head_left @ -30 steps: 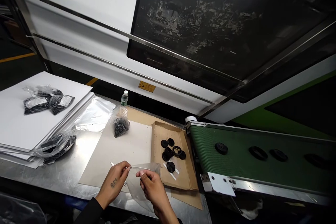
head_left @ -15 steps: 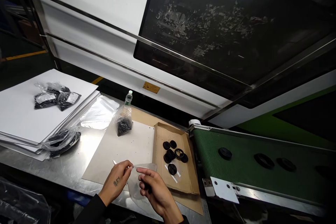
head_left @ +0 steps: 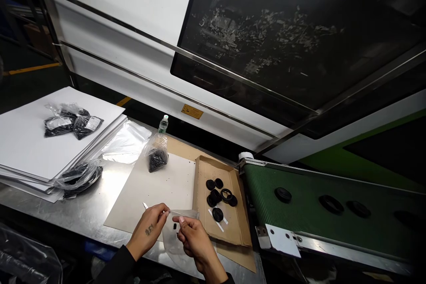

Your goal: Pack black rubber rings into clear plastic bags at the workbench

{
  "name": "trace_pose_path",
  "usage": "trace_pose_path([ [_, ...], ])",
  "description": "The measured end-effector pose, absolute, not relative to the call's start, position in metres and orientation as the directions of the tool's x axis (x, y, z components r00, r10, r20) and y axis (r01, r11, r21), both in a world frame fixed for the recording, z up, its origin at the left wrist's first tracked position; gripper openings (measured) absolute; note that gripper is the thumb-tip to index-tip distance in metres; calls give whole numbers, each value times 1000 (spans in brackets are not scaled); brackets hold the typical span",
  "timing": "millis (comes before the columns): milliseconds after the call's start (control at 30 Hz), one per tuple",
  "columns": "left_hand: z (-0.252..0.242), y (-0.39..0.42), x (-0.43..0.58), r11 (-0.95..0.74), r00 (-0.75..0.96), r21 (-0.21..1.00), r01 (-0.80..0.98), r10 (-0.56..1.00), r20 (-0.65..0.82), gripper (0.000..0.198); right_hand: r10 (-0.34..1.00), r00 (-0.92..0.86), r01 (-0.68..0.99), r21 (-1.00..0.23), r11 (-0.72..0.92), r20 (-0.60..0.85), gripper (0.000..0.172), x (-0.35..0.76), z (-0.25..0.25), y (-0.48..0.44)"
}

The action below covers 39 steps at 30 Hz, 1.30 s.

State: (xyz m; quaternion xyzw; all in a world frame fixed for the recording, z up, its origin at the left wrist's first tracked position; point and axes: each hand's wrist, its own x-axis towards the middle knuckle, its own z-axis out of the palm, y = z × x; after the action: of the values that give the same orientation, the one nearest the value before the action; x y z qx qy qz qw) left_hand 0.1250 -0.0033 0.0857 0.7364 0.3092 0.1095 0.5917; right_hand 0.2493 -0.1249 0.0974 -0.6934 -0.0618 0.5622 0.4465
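Observation:
My left hand pinches the upper edge of a clear plastic bag between thumb and fingertips. The bag hangs in front of me at the table's near edge. At its mouth is my right hand, fingers curled and thumb pressed against the index finger; what lies inside its grip is hidden. A small black piece shows just below the right index fingertip, against the bag; I cannot tell whether it is inside. Beside my left hand, a thin white tip sticks out over the pale sheet.
A cardboard tray with several black round parts sits to the right. Beyond it runs a green conveyor carrying black rings. Filled bags lie on stacked white sheets; another filled bag stands near a bottle.
The small black piece has come into view below my right index finger. My right thumb has moved up against that finger. The rings on the conveyor have shifted slightly left.

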Motion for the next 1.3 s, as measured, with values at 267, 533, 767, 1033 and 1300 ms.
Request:
trace_pose_path([
  [267, 84, -5, 124, -106, 785, 940, 324, 584, -205, 33, 559, 349, -491, -655, -574, -752, 64, 246, 111, -126],
  [533, 86, -5, 125, -117, 791, 942, 314, 581, -191, 33, 590, 321, -431, -669, -606, -741, 52, 244, 108, -127],
  [767, 86, -3, 125, -118, 789, 942, 313, 585, -189, 32, 623, 322, -565, -673, -478, -713, 60, 246, 108, -128],
  [1033, 87, -1, 124, -104, 783, 944, 312, 591, -194, 33, 556, 293, -474, -623, -622, -778, 75, 244, 108, -122],
  [1300, 84, -2, 120, -96, 774, 946, 309, 603, -191, 34, 630, 293, -616, -646, -451, -719, 47, 243, 110, -124],
])
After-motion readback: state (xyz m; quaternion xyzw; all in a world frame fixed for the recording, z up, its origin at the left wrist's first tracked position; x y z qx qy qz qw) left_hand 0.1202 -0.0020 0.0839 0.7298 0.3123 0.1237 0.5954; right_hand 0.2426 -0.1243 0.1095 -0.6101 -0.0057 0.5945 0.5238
